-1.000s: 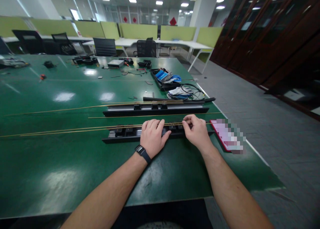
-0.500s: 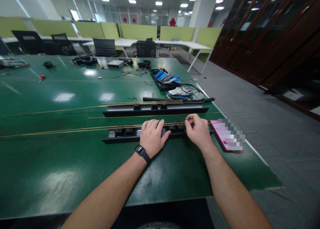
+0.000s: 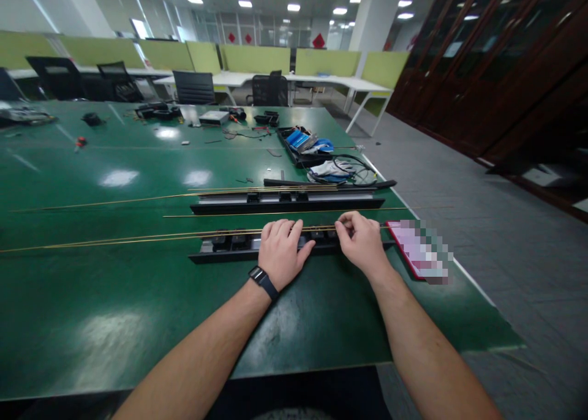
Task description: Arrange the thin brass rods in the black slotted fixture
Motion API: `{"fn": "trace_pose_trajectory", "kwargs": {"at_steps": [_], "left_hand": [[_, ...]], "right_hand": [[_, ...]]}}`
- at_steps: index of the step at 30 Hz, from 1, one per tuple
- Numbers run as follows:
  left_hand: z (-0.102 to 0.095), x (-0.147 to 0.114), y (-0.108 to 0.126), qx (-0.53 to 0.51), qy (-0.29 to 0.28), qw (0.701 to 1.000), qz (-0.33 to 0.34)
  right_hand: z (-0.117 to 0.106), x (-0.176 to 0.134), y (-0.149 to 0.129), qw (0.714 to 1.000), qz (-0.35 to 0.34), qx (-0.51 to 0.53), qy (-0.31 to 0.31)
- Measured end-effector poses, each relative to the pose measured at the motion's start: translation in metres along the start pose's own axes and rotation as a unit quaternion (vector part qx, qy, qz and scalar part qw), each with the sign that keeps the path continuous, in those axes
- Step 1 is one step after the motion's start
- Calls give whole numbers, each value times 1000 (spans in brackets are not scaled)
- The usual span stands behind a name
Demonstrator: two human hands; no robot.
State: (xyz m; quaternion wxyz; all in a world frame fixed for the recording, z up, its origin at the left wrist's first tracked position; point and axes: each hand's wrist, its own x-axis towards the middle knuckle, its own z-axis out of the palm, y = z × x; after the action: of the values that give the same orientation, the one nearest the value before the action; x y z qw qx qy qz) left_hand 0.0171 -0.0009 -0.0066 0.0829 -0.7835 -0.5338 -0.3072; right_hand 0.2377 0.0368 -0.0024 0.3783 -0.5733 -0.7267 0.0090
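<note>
My left hand (image 3: 281, 251) lies across the near black rail (image 3: 229, 257), fingers curled over its far side and thumb stretched along the near side. Dark blocks (image 3: 239, 240) sit inside this channel-like rail. Long thin gold rods (image 3: 138, 239) run along its top, pass by my left fingers and reach far out to the left. At the right end of the rail, my right hand (image 3: 362, 242) pinches a thin gold rod between thumb and forefinger; the fingertips partly hide it. Another thin gold rod (image 3: 257, 214) lies just beyond the near rail.
Farther off lies a second black rail (image 3: 229, 209) with gold rods on it. A red-edged flat object (image 3: 404, 248), partly pixelated, lies right of my right hand. Beyond are gloves (image 3: 331, 171), a cable and a black tray (image 3: 294, 153). The green table (image 3: 138, 322) ends at the right.
My right hand has shifted slightly left along the rail, its thumb and forefinger still pinched. My left hand keeps its place on the rail.
</note>
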Motion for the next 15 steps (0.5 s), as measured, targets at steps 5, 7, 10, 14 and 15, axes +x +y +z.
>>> {"fn": "trace_pose_trajectory", "kwargs": {"at_steps": [5,7,10,14,15], "left_hand": [[0,0,0,-2,0,1000,-3],[0,0,0,-3,-1,1000,-4],[2,0,-1,-5,1,1000,-7],[2,0,0,-7,3,1000,-7],[2,0,0,-7,3,1000,-6]], "right_hand": [[-1,1,0,1000,1,10,-10],[-1,1,0,1000,3,11,-11],[-1,1,0,1000,3,9,-8],[-3,1,0,1000,5,9,-5],[-3,2,0,1000,6,10,-5]]}}
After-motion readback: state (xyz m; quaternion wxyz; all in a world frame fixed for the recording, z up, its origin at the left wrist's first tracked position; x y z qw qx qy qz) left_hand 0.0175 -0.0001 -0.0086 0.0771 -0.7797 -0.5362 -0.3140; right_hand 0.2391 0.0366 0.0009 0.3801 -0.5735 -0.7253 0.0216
